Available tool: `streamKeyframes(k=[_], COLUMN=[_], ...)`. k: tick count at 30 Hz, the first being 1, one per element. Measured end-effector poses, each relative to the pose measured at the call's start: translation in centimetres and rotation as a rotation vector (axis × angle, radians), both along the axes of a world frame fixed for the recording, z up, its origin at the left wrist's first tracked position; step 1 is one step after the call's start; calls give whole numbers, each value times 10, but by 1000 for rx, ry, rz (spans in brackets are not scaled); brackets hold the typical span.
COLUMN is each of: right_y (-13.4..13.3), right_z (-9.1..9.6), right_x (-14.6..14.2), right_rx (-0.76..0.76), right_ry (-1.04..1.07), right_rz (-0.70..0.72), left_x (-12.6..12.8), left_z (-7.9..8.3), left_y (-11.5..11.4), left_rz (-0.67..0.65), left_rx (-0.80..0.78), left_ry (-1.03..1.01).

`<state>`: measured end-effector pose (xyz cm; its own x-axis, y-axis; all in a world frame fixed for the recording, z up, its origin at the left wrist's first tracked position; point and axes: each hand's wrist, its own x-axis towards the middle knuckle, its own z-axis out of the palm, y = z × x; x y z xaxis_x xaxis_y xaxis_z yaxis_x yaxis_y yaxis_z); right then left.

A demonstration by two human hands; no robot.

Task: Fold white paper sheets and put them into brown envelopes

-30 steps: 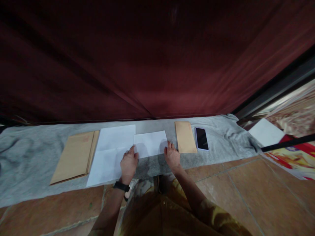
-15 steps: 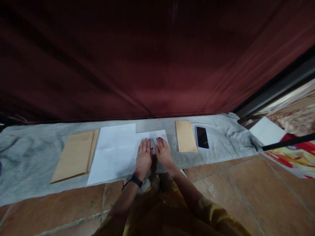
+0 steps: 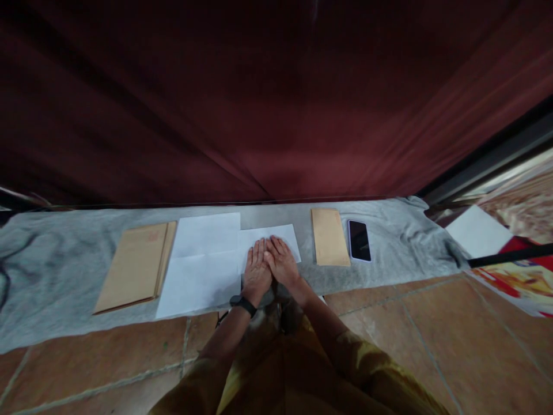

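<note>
A folded white sheet (image 3: 287, 238) lies on a grey cloth (image 3: 56, 271) spread over the floor. My left hand (image 3: 256, 269) and my right hand (image 3: 281, 262) rest flat on that sheet, side by side and touching, fingers stretched out. A black band sits on my left wrist. To the left lies a larger stack of white paper (image 3: 201, 262) with creases. Further left is a pile of brown envelopes (image 3: 136, 265). To the right lies a single brown envelope (image 3: 329, 236), and beside it a dark phone (image 3: 359, 240).
A dark red curtain (image 3: 276, 98) hangs right behind the cloth. Terracotta floor tiles (image 3: 432, 323) run along the near side. At the far right lie a white sheet (image 3: 477, 231), a black bar (image 3: 510, 255) and colourful printed material (image 3: 525, 282).
My hands moved from the sheet's lower corners onto its middle and came together until they touch. The view shifted slightly.
</note>
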<state>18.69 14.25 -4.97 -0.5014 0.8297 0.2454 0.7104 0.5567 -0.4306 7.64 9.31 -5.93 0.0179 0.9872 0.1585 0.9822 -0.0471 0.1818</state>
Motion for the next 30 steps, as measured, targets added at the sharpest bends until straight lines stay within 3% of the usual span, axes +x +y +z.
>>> streamKeyframes(k=[17, 30], right_y=[-7, -20], right_z=[-18, -11], right_x=[39, 56], right_rx=[89, 60], right_ry=[-147, -140], right_rz=[-116, -230], left_x=[-17, -34], left_z=[-2, 3], left_y=[-24, -44], left_rz=[142, 268], left_rx=[83, 125], left_ry=[-73, -96])
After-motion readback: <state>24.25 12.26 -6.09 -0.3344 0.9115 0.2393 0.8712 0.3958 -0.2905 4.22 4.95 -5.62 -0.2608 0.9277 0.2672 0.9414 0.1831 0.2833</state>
